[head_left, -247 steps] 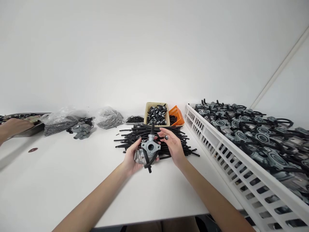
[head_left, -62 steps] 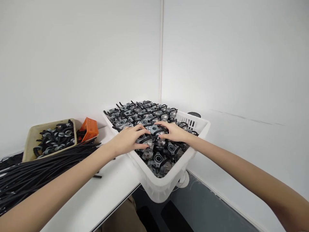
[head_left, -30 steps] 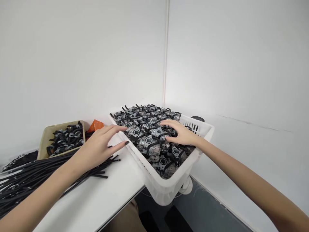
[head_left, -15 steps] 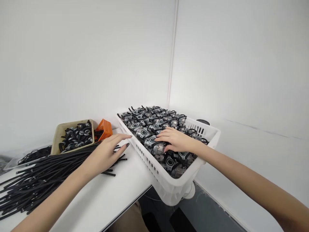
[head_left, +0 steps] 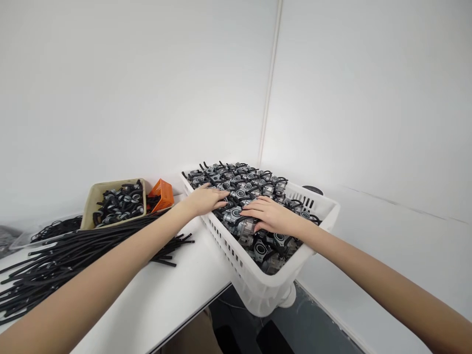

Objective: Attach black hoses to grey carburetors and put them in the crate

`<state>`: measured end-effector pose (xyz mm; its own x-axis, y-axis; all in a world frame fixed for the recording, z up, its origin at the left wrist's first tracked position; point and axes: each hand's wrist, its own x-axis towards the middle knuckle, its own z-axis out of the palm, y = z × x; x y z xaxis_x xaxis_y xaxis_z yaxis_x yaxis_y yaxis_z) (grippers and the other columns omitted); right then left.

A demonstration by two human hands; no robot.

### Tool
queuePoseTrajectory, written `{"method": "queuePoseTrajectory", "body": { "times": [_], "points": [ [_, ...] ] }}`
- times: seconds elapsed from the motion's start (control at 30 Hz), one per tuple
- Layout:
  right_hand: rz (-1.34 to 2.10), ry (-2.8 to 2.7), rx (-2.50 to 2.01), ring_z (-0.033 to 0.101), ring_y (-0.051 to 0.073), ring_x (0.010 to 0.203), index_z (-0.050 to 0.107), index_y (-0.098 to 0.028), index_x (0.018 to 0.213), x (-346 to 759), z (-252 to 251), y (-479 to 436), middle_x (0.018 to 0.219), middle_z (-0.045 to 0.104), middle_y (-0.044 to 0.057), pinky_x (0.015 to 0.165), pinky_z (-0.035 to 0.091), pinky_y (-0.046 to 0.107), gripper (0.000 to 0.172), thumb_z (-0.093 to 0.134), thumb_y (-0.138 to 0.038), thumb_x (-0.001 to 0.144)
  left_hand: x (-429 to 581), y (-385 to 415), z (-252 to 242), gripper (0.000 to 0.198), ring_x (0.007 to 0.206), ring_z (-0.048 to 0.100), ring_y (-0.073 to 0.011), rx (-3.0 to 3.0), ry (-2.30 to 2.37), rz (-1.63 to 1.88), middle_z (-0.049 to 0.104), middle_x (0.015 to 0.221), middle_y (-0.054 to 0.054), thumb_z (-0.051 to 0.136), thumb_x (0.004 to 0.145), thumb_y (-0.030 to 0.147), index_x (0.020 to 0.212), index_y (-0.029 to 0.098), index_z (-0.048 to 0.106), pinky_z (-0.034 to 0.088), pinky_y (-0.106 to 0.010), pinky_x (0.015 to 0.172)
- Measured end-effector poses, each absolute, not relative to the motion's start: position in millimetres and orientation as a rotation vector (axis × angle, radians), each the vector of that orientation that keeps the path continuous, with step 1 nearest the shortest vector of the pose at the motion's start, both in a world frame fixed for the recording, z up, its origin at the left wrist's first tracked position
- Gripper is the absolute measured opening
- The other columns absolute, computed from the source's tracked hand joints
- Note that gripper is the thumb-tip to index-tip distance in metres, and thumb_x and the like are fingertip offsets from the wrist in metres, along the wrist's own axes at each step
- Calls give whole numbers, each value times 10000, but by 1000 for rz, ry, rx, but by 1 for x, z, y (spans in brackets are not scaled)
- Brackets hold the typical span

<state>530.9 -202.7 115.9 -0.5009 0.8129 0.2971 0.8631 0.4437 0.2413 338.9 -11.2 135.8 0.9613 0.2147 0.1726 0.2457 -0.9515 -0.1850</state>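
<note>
A white perforated plastic basket [head_left: 258, 298] is filled with rows of metal carburetors [head_left: 261, 249] fitted with black rubber hoses. My left hand [head_left: 209, 199] reaches over the basket's left rim, palm down with fingers extended over the carburetors there. My right hand [head_left: 268, 215] lies on the carburetors near the middle of the basket. Its fingers point left, loosely curved and apart, and the thumb sits lower. Nothing is visibly lifted in either hand; the parts directly beneath the palms are hidden.
Black rubber tubes [head_left: 84, 253] lie in a heap on the white table [head_left: 162, 300]. Behind them stand a cream bin [head_left: 90, 206] of black-and-metal fittings and an orange basket [head_left: 166, 194]. The white basket overhangs the table edge; walls meet behind it.
My left hand has moved right and slightly up, from beside the basket's rim to over the carburetors. My right hand stays in nearly the same place on the carburetors. The view has shifted slightly.
</note>
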Motion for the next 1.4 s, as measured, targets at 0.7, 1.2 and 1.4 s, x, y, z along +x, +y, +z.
{"method": "queuePoseTrajectory", "body": {
  "times": [0.7, 1.2, 1.4],
  "points": [
    [-405, -2448, -1380, 530, 308, 1190, 583, -164, 1241, 529, 114, -211, 1245, 619, 155, 1040, 416, 480, 580, 728, -479, 776, 356, -7, 165, 541, 1389, 355, -331, -2792, -307, 118, 484, 1467, -85, 485, 912, 561, 1343, 243, 560, 208, -480, 1136],
    [-154, -2391, -1404, 483, 289, 1219, 599, -197, 1234, 531, 117, -209, 1269, 609, 118, 1033, 428, 455, 566, 792, -380, 735, 345, 3, 144, 579, 1169, 583, -298, -2858, -75, -56, 585, 1304, -192, 564, 895, 496, 1320, 106, 534, 430, -326, 976],
    [-93, -2367, -1432, 480, 284, 1210, 613, -195, 1221, 532, 119, -209, 1255, 617, 114, 1022, 429, 439, 574, 809, -376, 712, 336, 10, 125, 540, 1180, 576, -253, -3088, -106, -168, 422, 1428, -193, 364, 984, 461, 1415, 138, 379, 453, -309, 979]
  ]
}}
